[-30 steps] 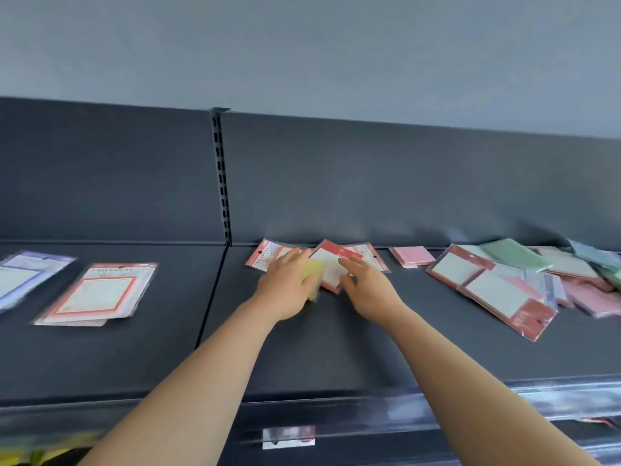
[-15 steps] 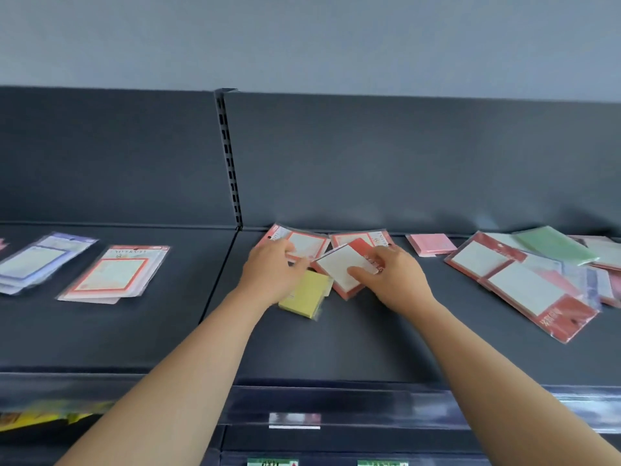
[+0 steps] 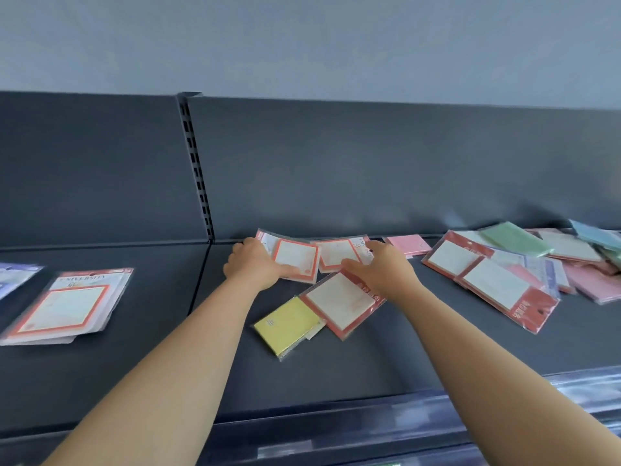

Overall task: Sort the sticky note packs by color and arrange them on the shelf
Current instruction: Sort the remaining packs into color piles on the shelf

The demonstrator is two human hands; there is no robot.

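My left hand (image 3: pixel 255 264) grips the left edge of an orange-bordered sticky note pack (image 3: pixel 297 257) at the back of the dark shelf (image 3: pixel 336 371); the pack curls up slightly. My right hand (image 3: pixel 383 267) pinches a second orange-bordered pack (image 3: pixel 337 252) beside it. A red-edged pack (image 3: pixel 337 302) lies tilted just in front, partly under my right wrist. A yellow pack (image 3: pixel 289 326) rests flat against its left corner, free of both hands.
A stack of orange-bordered packs (image 3: pixel 67 304) and purple packs (image 3: pixel 13 277) lie on the left shelf bay. To the right are a pink pack (image 3: pixel 408 244), two large red packs (image 3: pixel 487 280), and a mixed green (image 3: pixel 514 237), blue and pink pile (image 3: pixel 591 284). A slotted upright (image 3: pixel 198 176) divides the bays.
The yellow pack left my left hand and lies on the shelf. My right hand let go of the red-edged pack and moved back onto the second orange-bordered pack; my left hand took the first.
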